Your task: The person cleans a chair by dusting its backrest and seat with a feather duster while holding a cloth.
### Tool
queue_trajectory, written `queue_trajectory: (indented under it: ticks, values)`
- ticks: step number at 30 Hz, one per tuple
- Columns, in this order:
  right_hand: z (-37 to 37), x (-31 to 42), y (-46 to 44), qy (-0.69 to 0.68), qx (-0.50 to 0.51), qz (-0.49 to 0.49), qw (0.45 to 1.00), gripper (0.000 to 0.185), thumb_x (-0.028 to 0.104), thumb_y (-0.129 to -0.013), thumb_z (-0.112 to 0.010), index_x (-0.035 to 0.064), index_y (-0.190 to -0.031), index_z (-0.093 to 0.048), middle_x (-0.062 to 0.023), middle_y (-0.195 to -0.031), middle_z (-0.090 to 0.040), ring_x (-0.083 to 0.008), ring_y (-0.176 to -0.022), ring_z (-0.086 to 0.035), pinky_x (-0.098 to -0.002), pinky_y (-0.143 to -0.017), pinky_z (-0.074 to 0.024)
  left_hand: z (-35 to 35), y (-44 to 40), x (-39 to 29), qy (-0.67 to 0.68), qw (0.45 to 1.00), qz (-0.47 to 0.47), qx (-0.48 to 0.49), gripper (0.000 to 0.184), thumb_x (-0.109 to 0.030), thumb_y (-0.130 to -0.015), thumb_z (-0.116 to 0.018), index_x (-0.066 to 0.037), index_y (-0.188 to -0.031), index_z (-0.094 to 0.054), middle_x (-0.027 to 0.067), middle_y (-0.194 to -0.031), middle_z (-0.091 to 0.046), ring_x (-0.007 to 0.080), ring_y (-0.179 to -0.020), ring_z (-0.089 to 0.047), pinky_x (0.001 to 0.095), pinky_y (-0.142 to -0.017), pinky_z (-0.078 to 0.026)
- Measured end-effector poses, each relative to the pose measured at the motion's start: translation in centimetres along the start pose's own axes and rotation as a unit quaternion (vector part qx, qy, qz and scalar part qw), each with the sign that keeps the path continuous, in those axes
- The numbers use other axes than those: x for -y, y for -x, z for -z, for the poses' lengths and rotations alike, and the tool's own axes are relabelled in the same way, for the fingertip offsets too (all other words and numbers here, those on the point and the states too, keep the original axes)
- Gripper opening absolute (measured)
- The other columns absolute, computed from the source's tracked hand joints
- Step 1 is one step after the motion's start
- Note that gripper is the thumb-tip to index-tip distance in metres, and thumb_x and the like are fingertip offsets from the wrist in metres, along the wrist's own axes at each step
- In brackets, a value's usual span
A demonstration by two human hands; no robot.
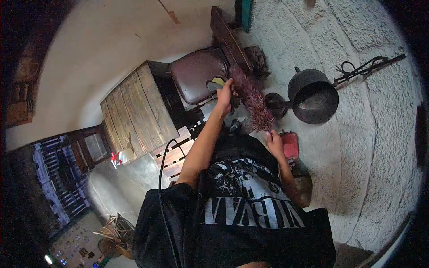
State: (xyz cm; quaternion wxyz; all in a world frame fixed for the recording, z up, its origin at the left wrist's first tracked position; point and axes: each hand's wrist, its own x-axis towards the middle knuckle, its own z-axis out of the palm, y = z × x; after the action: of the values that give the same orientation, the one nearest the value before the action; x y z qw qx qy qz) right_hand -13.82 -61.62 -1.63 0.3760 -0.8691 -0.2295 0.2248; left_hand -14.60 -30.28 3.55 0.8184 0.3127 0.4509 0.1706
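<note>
A fluffy reddish-purple duster slants between my two hands, its lower end close to my right hand. The fingers of my right hand are closed at that lower tip. Higher up, my left hand is closed around a small grey and yellow thing whose kind does not show clearly. It is held over the edge of a dark brown padded seat, beside the upper part of the duster.
A wooden-topped box stands left of the seat, with a slatted wooden piece near it. Dark pans hang by the rough white wall at right. A red object lies beyond my right hand. A black cable crosses my sleeve.
</note>
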Motion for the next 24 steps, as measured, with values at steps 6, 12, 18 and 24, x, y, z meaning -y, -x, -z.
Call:
queue_trajectory:
  ticks: [6, 12, 18, 24]
  values:
    - [-1.2, -0.2, -1.3, 0.005, 0.040, -0.014, 0.999, 0.033, 0.029, -0.094, -0.053, -0.0031, -0.090, -0.057, -0.0229, -0.079, -0.061, -0.0369, -0.073, -0.061, -0.0427, -0.066, -0.0451, 1.6, -0.7, 0.2, 0.012, 1.000, -0.024, 0.004, 0.030, -0.030, -0.086, -0.064, -0.008, -0.071, -0.048, 0.0020, -0.061, -0.045, 0.0154, -0.054, -0.047, 0.0324, -0.054, -0.044]
    - [-2.9, 2.6, -4.9, 0.035, 0.065, -0.020, 0.997, 0.032, 0.028, -0.094, -0.053, -0.0037, -0.092, -0.058, -0.0247, -0.083, -0.062, -0.0370, -0.076, -0.061, -0.0417, -0.067, -0.0456, 2.4, -1.7, -1.0, 0.026, 0.999, -0.006, -0.032, 0.032, -0.033, -0.086, -0.062, -0.010, -0.069, -0.048, 0.0020, -0.059, -0.046, 0.0157, -0.052, -0.048, 0.0308, -0.053, -0.043]
    - [-8.5, 0.6, -10.2, -0.012, 0.004, 0.038, 0.999, 0.030, 0.028, -0.091, -0.057, -0.0015, -0.088, -0.058, -0.0239, -0.079, -0.061, -0.0436, -0.077, -0.060, -0.0462, -0.066, -0.0445, 3.1, -4.9, -2.7, 0.029, 0.999, -0.009, -0.023, 0.027, -0.026, -0.088, -0.061, -0.006, -0.071, -0.053, 0.0023, -0.060, -0.050, 0.0152, -0.051, -0.047, 0.0312, -0.050, -0.039]
    - [-7.9, 9.4, -16.4, 0.022, 0.123, -0.058, 0.990, 0.025, 0.022, -0.093, -0.056, -0.0025, -0.087, -0.056, -0.0121, -0.071, -0.061, -0.0212, -0.069, -0.057, -0.0385, -0.066, -0.0449, 3.5, -12.5, -5.7, 0.074, 0.997, 0.018, -0.020, 0.031, -0.026, -0.088, -0.061, -0.006, -0.065, -0.051, 0.0028, -0.058, -0.050, 0.0154, -0.049, -0.046, 0.0323, -0.049, -0.039]
